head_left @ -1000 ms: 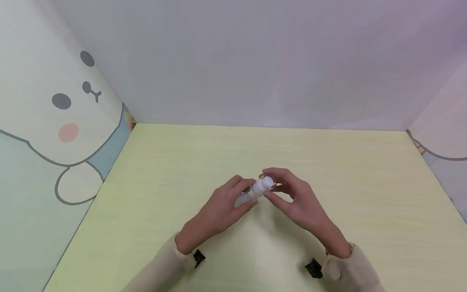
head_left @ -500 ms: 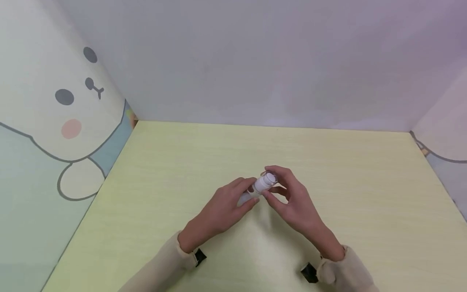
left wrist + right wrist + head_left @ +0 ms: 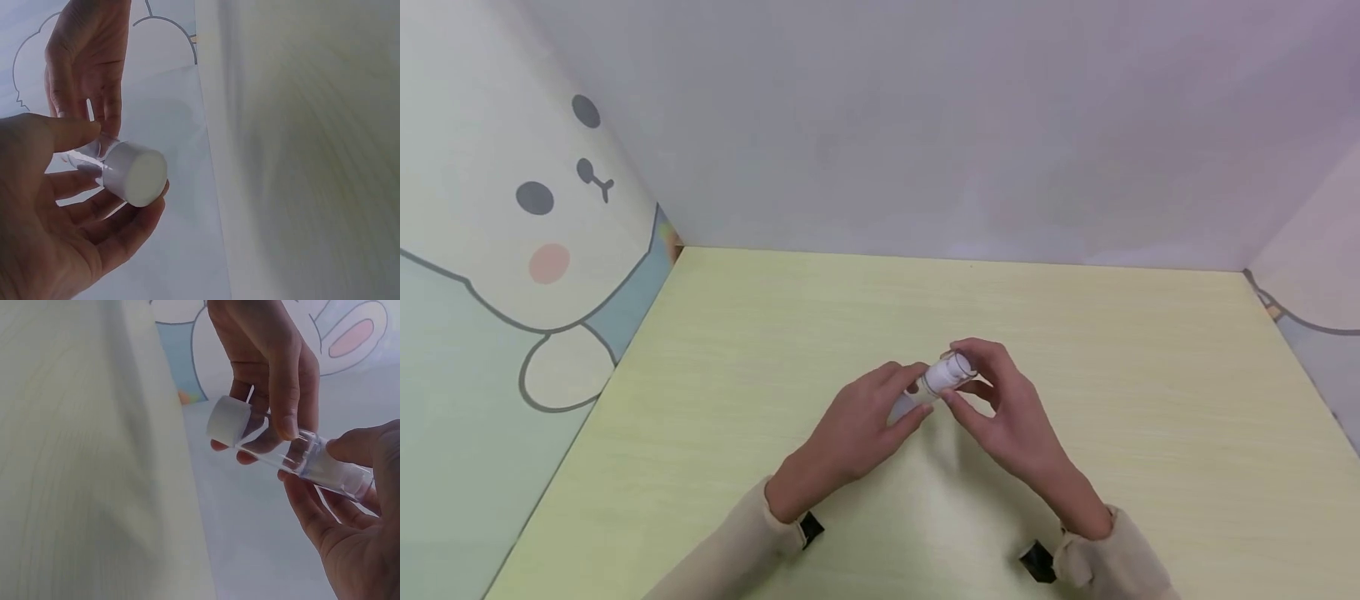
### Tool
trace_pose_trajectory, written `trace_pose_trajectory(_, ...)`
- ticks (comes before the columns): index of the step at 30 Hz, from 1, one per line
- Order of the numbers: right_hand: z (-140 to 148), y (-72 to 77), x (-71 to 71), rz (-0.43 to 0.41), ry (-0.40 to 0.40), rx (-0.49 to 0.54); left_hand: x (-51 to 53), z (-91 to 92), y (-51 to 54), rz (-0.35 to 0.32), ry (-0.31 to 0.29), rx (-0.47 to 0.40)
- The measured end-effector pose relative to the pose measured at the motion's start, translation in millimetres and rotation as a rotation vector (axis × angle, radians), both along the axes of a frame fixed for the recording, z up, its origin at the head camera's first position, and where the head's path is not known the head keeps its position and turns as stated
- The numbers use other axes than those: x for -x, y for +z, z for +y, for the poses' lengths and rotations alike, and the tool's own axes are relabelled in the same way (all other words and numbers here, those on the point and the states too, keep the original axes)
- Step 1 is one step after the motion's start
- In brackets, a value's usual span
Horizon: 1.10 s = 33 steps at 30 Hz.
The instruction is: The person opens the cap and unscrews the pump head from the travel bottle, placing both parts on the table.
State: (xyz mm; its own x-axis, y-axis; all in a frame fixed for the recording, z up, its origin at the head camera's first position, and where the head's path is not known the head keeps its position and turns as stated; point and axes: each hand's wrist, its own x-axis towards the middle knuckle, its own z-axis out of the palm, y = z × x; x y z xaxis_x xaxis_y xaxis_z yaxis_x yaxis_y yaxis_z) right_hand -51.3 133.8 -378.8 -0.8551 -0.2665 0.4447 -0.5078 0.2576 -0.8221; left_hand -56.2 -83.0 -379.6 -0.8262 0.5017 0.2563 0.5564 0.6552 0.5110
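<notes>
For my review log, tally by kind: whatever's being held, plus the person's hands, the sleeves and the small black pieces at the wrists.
Clear-and-white bottle: 1
Hands (left hand, right hand): 2
Beige sleeves: 2
Black wrist pieces: 2
Total: 7

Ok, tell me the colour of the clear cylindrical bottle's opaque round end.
The opaque round end is plain white, best seen in the left wrist view.

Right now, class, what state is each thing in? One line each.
Bottle: tilted, held above the table
Cap: around the white top; cannot tell if fully seated
Left hand: gripping the bottle
Right hand: pinching the cap
</notes>
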Motion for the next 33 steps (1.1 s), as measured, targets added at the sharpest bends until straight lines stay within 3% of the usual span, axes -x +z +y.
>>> trace_pose_trajectory(9,6,4.7,1.8,-0.080,0.035,-0.049,0.6,-5.7,4.6,0.128,0.036,0.052)
trace_pose_trajectory(18,10,6.4,3.0,-0.094,0.041,-0.038,2.8,-9.2,7.0,0.197,0.010,0.077)
trace_pose_trajectory(25,15,-2.4,4.6,-0.156,0.070,0.012,2.4,-5.1,1.6,0.258,-0.008,0.154)
trace_pose_trajectory(33,18,-10.8,5.7,-0.170,0.079,0.022,2.1,-1.9,-3.2,0.321,-0.014,0.218)
